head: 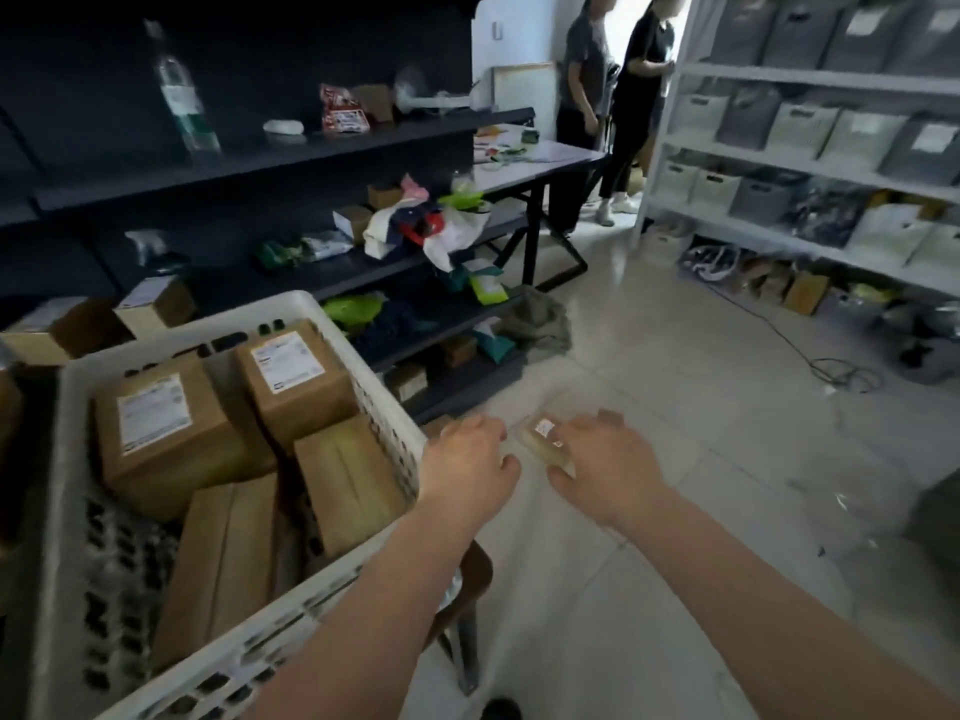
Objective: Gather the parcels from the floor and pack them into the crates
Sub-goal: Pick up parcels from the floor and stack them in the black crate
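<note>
Pale tiled floor (pixel 649 356) fills the middle of a storeroom, with dark shelving (pixel 291 148) at ten o'clock holding loose clutter and white racking (pixel 810 163) at two o'clock stacked with grey and white bins. Two people (pixel 613 96) stand at twelve o'clock beside a table (pixel 550 158).

White slatted crate (pixel 67 511) sits at eight o'clock. It holds at least four brown cardboard parcels (pixel 161 433); two show white labels face up. More boxes (pixel 62 330) rest just behind the crate.

Both forearms reach forward from six o'clock. A small parcel (pixel 543 441) with a label lies between the hands at frame centre, just right of the crate's corner. Whether it rests on the floor cannot be determined. Left hand (pixel 470 459) has its fingers loosely curled beside the parcel's left end; contact cannot be confirmed. Right hand (pixel 605 462) has its fingers bent over the parcel's right end, thumb below it, touching it. Motion blur obscures finer detail.
</note>
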The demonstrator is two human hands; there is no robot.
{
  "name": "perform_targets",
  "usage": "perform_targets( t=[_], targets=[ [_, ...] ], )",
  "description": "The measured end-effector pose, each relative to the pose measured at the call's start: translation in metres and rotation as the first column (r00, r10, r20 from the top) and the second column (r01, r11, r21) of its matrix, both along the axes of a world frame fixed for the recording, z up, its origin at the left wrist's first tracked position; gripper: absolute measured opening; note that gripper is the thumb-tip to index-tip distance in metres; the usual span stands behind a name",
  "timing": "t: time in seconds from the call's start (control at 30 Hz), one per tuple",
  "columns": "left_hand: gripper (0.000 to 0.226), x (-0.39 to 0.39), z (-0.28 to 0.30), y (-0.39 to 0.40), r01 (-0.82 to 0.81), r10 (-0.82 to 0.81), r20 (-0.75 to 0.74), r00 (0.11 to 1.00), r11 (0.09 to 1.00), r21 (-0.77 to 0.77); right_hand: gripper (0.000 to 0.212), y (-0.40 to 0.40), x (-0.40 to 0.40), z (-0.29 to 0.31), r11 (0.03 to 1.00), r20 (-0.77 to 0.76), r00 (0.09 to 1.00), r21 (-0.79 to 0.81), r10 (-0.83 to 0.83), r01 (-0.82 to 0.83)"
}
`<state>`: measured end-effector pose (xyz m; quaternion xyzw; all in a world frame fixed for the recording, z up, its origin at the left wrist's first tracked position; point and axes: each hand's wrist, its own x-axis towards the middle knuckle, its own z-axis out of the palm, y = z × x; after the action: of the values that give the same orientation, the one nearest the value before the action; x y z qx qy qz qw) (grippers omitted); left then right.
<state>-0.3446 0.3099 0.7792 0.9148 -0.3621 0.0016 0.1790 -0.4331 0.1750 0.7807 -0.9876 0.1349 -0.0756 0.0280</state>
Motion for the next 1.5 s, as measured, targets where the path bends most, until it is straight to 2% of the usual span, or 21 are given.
perform_targets(
  t=[0.07, 0.2, 0.5, 0.77, 0.9, 1.0, 1.1, 1.27, 1.5],
  targets=[
    [0.027, 0.011, -0.009, -0.031, 0.013, -0.013, -0.016, 1.0, 1.0, 0.004, 0.043, -0.033, 0.005, -0.01, 0.999, -0.016, 1.0, 0.034, -0.025, 0.026],
    [0.025, 0.06, -0.027, -0.101, -0.006, 0.007, -0.014, 1.0, 0.999, 0.041, 0.041, -0.11, 0.038, -0.024, 0.999, -0.051, 0.998, 0.004, -0.041, 0.041],
    [0.029, 0.176, -0.048, -0.263, -0.031, 0.04, -0.169, 0.985, 0.998, 0.053, 0.033, -0.271, 0.139, -0.029, 0.999, -0.177, 0.983, 0.003, -0.053, 0.054],
    [0.028, 0.249, -0.079, -0.367, -0.053, 0.082, -0.24, 0.967, 0.991, 0.126, 0.035, -0.405, 0.202, -0.063, 0.965, -0.227, 0.962, 0.177, -0.151, 0.193],
    [0.029, 0.29, -0.108, -0.421, -0.095, 0.148, -0.274, 0.95, 0.976, 0.197, 0.036, -0.474, 0.257, -0.095, 0.946, -0.274, 0.957, 0.275, -0.096, 0.173],
    [0.026, 0.326, -0.133, -0.463, -0.182, 0.255, -0.294, 0.921, 0.949, 0.256, 0.036, -0.527, 0.309, -0.117, 0.933, -0.291, 0.957, 0.34, -0.02, 0.123],
    [0.027, 0.361, -0.162, -0.511, -0.24, 0.326, -0.324, 0.888, 0.93, 0.278, 0.034, -0.583, 0.36, -0.143, 0.928, -0.326, 0.945, 0.357, 0.019, 0.104],
    [0.026, 0.406, -0.24, -0.582, -0.249, 0.36, -0.441, 0.822, 0.924, 0.289, 0.029, -0.654, 0.431, -0.233, 0.91, -0.461, 0.887, 0.377, 0.024, 0.171],
    [0.03, 0.443, -0.446, -0.632, -0.18, 0.352, -0.466, 0.812, 0.91, 0.373, 0.035, -0.701, 0.473, -0.456, 0.809, -0.659, 0.749, 0.403, -0.067, 0.427]
  ],
)
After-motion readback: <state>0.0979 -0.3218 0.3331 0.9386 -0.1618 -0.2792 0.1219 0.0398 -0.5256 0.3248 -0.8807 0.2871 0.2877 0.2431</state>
